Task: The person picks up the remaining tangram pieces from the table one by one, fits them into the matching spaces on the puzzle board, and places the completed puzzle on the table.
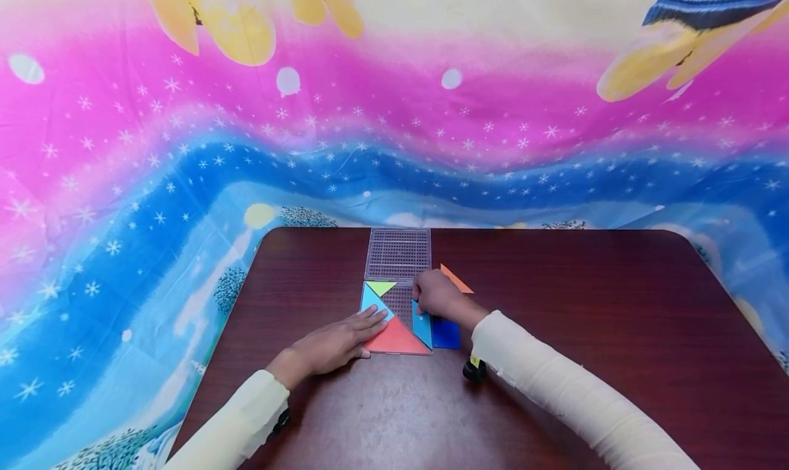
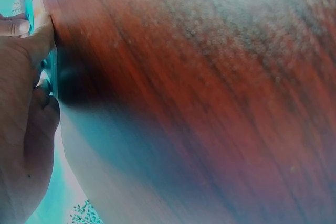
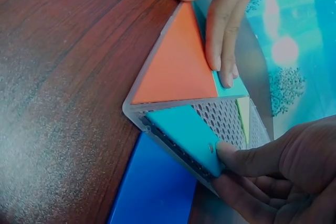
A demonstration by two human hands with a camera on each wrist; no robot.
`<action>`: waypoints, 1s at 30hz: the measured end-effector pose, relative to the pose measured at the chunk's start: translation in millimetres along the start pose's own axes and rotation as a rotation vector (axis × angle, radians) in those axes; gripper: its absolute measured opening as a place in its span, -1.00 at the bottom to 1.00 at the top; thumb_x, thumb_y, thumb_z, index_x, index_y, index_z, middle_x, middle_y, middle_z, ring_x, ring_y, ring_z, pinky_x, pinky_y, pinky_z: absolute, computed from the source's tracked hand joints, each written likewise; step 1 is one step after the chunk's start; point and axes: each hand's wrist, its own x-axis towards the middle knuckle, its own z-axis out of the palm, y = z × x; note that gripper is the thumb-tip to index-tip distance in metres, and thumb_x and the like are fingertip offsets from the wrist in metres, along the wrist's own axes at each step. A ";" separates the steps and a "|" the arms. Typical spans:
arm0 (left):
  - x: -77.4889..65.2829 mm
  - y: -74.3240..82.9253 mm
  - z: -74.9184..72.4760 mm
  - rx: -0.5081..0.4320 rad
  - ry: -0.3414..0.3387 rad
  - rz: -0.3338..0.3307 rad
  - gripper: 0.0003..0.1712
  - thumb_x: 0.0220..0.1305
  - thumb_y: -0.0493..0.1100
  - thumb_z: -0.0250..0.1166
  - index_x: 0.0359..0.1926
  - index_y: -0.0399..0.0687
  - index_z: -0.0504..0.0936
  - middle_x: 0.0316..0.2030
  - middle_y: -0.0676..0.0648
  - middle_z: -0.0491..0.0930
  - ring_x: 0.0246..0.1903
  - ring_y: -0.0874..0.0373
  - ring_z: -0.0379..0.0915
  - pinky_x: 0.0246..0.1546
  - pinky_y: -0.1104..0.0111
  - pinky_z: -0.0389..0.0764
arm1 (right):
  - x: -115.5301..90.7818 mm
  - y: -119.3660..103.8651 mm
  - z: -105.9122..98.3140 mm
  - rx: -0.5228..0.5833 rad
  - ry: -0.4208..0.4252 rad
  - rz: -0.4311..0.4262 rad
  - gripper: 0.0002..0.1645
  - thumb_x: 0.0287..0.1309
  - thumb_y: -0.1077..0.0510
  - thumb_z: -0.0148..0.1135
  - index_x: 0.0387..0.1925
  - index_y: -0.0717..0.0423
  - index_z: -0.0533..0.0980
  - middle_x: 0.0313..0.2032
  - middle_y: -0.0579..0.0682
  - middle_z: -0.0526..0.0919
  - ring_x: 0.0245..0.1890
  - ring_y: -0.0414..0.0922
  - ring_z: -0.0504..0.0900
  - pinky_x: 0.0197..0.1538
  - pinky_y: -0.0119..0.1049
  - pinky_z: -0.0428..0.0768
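A tangram case lies open, with its perforated tray (image 1: 402, 304) nearest the person. My right hand (image 1: 440, 294) pinches a light-blue parallelogram tangram piece (image 3: 184, 129) between thumb and fingers, at the end with a small hole. That piece tilts along the tray's right side, its far end low by the corner. The left hand (image 1: 335, 341) rests flat, fingertips over the red triangle (image 1: 399, 338) and the larger light-blue triangle (image 1: 374, 302), its thumb at the tray's edge. A small yellow-green triangle (image 1: 381, 287) sits in the tray's upper left corner.
The case's perforated lid (image 1: 399, 254) is folded out beyond the tray. To the right, a dark blue piece (image 1: 447, 336) lies against the tray, and an orange triangle (image 1: 455, 279) lies behind the right hand. A patterned cloth (image 1: 394, 114) hangs past the table's far edge.
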 end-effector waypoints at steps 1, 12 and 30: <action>0.0 -0.1 0.1 -0.001 0.000 0.001 -0.24 0.56 0.11 0.10 0.63 0.17 0.06 0.66 0.13 -0.12 0.65 0.08 -0.25 0.53 0.06 0.25 | -0.4 -0.4 0.5 -0.009 0.004 -0.009 -0.84 0.09 0.38 0.47 -0.48 0.19 0.61 -0.61 -0.06 0.42 -0.59 -0.14 0.46 -0.54 -0.38 0.43; 1.1 -0.6 0.2 -0.007 -0.003 -0.004 -0.25 0.55 0.10 0.10 0.63 0.18 0.06 0.66 0.14 -0.12 0.65 0.09 -0.26 0.53 0.06 0.25 | -4.2 -4.6 2.4 -0.071 0.037 -0.048 -0.64 0.02 0.29 0.58 -0.61 0.12 0.49 -0.69 -0.10 0.30 -0.63 -0.16 0.44 -0.56 -0.42 0.42; 2.4 -3.6 2.3 0.004 0.006 0.005 -0.23 0.54 0.11 0.12 0.63 0.19 0.07 0.66 0.13 -0.10 0.65 0.07 -0.25 0.53 0.06 0.26 | -2.5 -10.7 8.5 -0.149 0.052 -0.001 -0.77 -0.01 0.21 0.62 -0.41 0.18 0.66 -0.66 -0.03 0.44 -0.66 -0.18 0.42 -0.55 -0.43 0.51</action>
